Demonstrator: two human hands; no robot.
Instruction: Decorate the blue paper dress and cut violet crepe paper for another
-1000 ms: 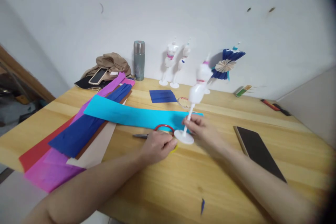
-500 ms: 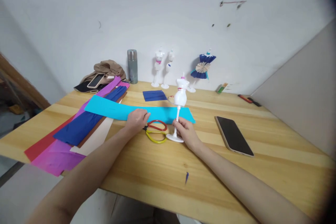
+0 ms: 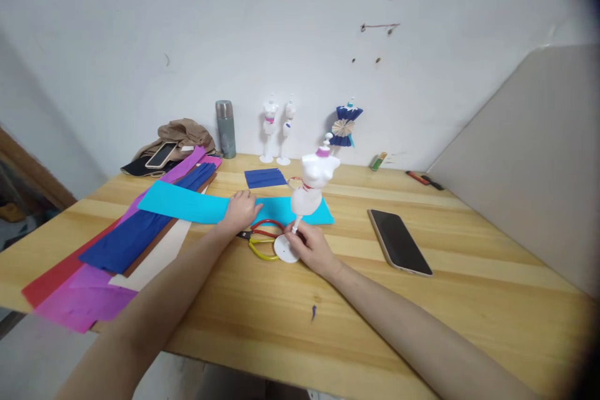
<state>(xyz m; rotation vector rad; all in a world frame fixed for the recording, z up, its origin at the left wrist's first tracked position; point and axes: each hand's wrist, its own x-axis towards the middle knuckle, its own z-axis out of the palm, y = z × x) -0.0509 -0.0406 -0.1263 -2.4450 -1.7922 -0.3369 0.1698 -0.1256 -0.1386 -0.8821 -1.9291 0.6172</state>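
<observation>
My right hand is closed round the thin stem of a small white dress-form mannequin, which has a pink neck band and a red band at its waist. The mannequin leans, its round base turned towards me over scissors with one red and one yellow handle loop. My left hand lies on a long turquoise strip, fingers slightly bent and thumb apart, holding nothing that I can see. The scissors' pivot shows just below that hand.
Coloured strips overlap along the left side. A phone lies at the right. Along the wall stand a flask, two bare mannequins and one in blue pleats. A blue piece lies before them.
The mannequin in my right hand has gone from upright to tilted, its base lifting and its torso coming nearer. My left hand stays on the turquoise strip, its fingers more spread. The view has shifted.
</observation>
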